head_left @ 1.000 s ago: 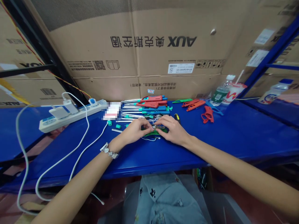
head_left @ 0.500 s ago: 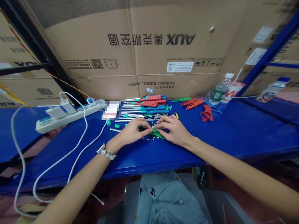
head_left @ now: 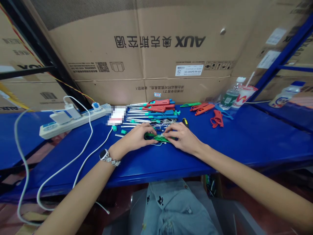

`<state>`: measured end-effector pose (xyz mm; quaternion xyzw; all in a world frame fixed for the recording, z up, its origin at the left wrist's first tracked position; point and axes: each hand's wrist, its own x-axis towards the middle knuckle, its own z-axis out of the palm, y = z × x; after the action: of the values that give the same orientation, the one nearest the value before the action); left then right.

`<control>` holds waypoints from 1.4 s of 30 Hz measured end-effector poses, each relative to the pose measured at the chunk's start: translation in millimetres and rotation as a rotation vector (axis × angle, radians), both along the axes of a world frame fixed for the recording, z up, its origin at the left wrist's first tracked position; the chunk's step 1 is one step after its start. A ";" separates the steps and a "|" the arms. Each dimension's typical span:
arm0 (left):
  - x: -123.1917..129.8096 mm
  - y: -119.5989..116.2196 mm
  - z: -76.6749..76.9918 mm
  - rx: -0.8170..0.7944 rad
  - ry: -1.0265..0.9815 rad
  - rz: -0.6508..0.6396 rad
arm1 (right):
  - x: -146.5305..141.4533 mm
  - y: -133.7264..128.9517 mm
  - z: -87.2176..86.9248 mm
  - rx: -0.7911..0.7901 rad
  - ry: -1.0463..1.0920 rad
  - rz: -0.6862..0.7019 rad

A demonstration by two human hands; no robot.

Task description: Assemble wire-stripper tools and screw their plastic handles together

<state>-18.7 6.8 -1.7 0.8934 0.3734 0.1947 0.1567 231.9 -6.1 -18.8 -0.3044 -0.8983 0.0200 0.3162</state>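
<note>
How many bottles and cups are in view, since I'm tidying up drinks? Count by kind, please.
Bottles: 2, the green-labelled bottle and the blue-capped bottle
Cups: 1, the red-and-white cup with a straw
Total: 3

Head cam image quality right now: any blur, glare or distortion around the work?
Head view: carton's large print sharp, fine print soft; diffuse sheen on the blue table, no blown-out glare. Head view: wide-angle stretch toward the corners; pixelated patch hides detail; small parts between left hand and right hand unresolved.
</note>
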 end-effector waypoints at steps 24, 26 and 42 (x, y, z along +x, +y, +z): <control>4.2 -4.8 -6.3 0.127 -0.159 0.048 | 0.3 4.4 1.1 0.002 0.160 0.077; 6.3 -3.8 -6.3 0.127 -0.203 0.022 | -0.3 3.0 2.2 0.044 0.180 0.099; 0.9 0.1 -8.7 -0.014 -0.063 0.005 | 4.9 6.4 -4.7 -0.127 0.142 0.092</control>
<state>-17.9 6.9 -10.4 0.8847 0.3720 0.2205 0.1740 236.8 0.3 -23.5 -0.2801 -0.8836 0.1131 0.3579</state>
